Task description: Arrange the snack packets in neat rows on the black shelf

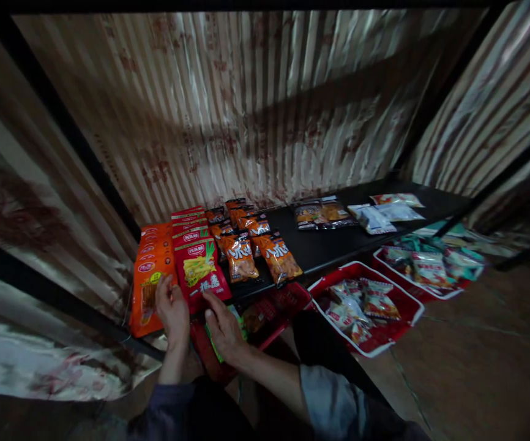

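My left hand [173,309] is at the front left of the low black shelf, between a row of orange snack packets [149,285] and a row of red snack packets [201,269]. Its fingers are bent and apart, near the edges of both rows, with nothing seen in them. At the lower edge of the front red packet is my right hand [226,334], fingers stretched out, the fingertips against or very near that edge. Small orange-and-black snack bags [241,256] stand in overlapping rows to the right of the red packets.
Flat dark packets [320,214] and pale packets [373,218] lie farther right on the black shelf [327,250]. Red baskets on the floor hold bagged snacks: one basket [415,315] in front, another [460,293] behind. Under my right hand is a green packet [214,340]. Metal posts and striped sheeting enclose the shelf.
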Motion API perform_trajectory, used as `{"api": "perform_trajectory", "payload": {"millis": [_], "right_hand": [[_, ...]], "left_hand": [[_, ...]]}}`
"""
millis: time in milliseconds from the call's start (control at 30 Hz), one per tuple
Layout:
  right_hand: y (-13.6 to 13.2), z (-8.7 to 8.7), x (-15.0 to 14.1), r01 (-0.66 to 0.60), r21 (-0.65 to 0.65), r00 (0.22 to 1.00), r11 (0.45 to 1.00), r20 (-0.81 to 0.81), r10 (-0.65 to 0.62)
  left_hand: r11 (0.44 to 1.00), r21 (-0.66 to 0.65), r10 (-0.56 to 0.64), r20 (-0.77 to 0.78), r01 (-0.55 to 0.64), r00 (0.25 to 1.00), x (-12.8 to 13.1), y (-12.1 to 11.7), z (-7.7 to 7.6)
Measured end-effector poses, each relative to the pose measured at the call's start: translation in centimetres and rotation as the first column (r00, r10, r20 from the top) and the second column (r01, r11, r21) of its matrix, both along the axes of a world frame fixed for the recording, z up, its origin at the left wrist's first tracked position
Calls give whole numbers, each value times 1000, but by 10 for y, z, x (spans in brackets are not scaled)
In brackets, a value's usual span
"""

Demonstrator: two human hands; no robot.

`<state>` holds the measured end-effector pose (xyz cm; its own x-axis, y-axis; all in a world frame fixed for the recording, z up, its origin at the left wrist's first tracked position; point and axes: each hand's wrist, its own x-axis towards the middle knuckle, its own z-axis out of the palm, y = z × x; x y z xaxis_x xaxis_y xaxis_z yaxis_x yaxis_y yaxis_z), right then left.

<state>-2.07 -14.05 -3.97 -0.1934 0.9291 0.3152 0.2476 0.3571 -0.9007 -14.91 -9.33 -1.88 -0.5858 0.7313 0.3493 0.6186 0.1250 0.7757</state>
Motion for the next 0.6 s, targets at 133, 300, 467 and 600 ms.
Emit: {"api": "perform_trajectory", "payload": {"millis": [133, 300, 467, 600], "right_hand": [[-16, -13, 57, 69, 38, 997, 997, 33, -70], [-3, -13, 107, 171, 89, 983, 981, 45, -176], [6, -12, 145, 180, 85, 979, 980, 82, -187], [8, -9, 162, 160, 46, 983, 986, 88, -164]], "left_hand": [[979, 32, -206, 133, 203, 969, 71, -22, -8], [954, -88, -269, 159, 285, 950, 134, -25, -15], [967, -95, -224, 136, 238, 965, 164, -20, -10], [979, -108, -160, 107, 171, 981, 174, -20, -5]]}}
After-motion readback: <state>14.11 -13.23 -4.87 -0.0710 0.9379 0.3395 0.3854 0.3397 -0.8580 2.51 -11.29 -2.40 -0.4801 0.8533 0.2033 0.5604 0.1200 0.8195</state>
